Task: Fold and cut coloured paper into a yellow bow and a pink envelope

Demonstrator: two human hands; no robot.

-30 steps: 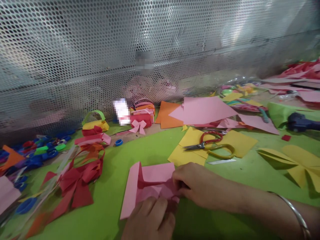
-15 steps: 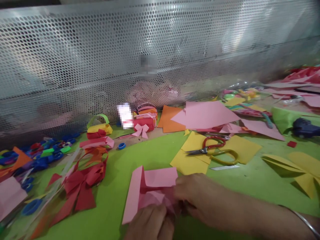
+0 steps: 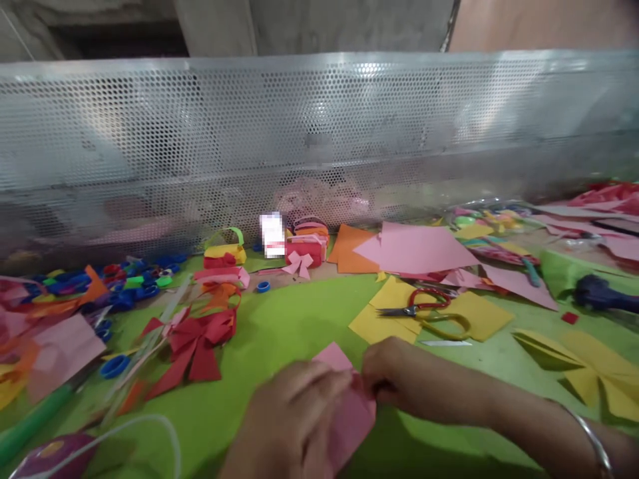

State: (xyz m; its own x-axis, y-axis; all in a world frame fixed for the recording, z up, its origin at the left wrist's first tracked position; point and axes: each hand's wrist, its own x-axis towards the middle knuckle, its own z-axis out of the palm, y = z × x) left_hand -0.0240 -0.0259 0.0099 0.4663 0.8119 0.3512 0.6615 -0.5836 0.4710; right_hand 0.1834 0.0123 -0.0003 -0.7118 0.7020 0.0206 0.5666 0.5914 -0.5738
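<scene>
Both my hands hold a folded pink paper piece (image 3: 349,416) just above the green table mat (image 3: 279,326). My left hand (image 3: 289,419) is blurred and wraps over its near left side, fingers closed on the paper. My right hand (image 3: 399,376) pinches its right edge, with a silver bangle (image 3: 592,442) on that wrist. Only a pink corner and a lower flap show between the hands.
Red-and-yellow scissors (image 3: 424,313) lie on yellow paper behind my right hand. A red paper bow (image 3: 192,346) sits left. Pink and orange sheets (image 3: 409,249), small paper baskets (image 3: 224,253), blue rings (image 3: 114,366), a yellow folded bow (image 3: 594,366) and a perforated metal screen (image 3: 319,133) surround the mat.
The pink paper, earlier lying flat and spread open, is now gathered up small between both hands. My left hand has risen over it. The camera has tilted up.
</scene>
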